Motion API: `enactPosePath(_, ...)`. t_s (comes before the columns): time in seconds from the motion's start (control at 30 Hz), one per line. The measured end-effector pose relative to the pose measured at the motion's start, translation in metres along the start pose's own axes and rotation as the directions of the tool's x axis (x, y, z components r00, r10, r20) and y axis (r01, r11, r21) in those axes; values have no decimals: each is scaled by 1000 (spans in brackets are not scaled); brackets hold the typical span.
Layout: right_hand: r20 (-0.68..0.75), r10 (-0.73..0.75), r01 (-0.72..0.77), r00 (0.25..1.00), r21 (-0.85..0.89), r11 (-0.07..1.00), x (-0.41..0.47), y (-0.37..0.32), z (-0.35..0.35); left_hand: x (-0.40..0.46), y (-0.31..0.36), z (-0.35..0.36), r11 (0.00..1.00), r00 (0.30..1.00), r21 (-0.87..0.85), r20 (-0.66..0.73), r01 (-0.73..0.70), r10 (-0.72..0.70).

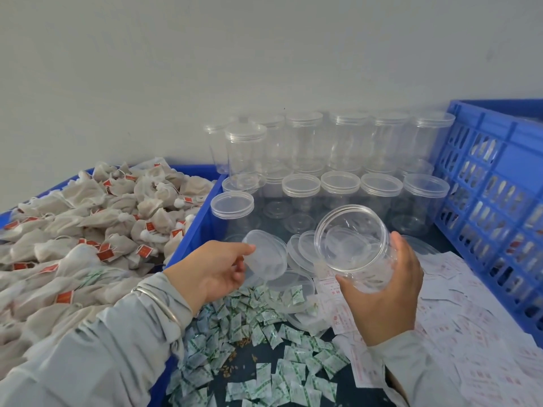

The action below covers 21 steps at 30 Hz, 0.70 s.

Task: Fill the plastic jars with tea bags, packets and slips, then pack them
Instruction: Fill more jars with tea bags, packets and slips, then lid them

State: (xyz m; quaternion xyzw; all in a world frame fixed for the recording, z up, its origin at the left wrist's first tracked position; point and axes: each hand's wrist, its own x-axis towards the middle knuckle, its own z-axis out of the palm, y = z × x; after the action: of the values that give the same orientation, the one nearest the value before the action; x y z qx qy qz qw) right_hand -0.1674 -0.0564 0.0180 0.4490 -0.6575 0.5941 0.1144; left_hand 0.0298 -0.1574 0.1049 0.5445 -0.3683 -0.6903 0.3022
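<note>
The right hand (pixel 385 292) grips an open clear jar (pixel 357 245) from below and behind, thumb on one side and fingers wrapped round the other, with the mouth tilted toward the camera; the jar looks empty, though its clear wall makes that hard to judge. The left hand (pixel 211 268) pinches a clear lid (pixel 266 254) by its edge between thumb and fingers, holding it tilted just left of the jar and apart from it. A silver bangle (pixel 160 301) sits on the left wrist over a grey sleeve (pixel 97 348). Below the lid, more loose lids (pixel 299 251) lie in an overlapping heap on the dark table (pixel 258 362). Green-and-white packets (pixel 264 333) are scattered across the table under and between the hands, and white slips (pixel 458 312) with red print spread out to the right. A blue bin (pixel 197 218) on the left is piled with tea bags (pixel 97 224) bearing red tags. Behind the hands, lidded empty jars (pixel 323 171) stand in two stacked tiers against the wall. A blue crate (pixel 499 186) stands at the right edge.
</note>
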Motion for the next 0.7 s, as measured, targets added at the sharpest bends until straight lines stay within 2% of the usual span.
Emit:
enactPosePath(0.3,40,24,-25,999,21,999,-2,-2,1,0,1,3,996,998,-92,54,-17,22)
enactPosePath(0.43,57,32,-35,998,48,998,-2,-4,0,0,1,4,995,998,-88,33,-47,50)
enactPosePath(0.6,74,47,-53,996,79,995,-4,-7,0,-4,6,0,975,975,-12,16,-223,223)
enactPosePath(0.7,168,85,-112,982,161,980,-8,-15,-2,-12,22,-11,915,915,27,-3,-402,403)
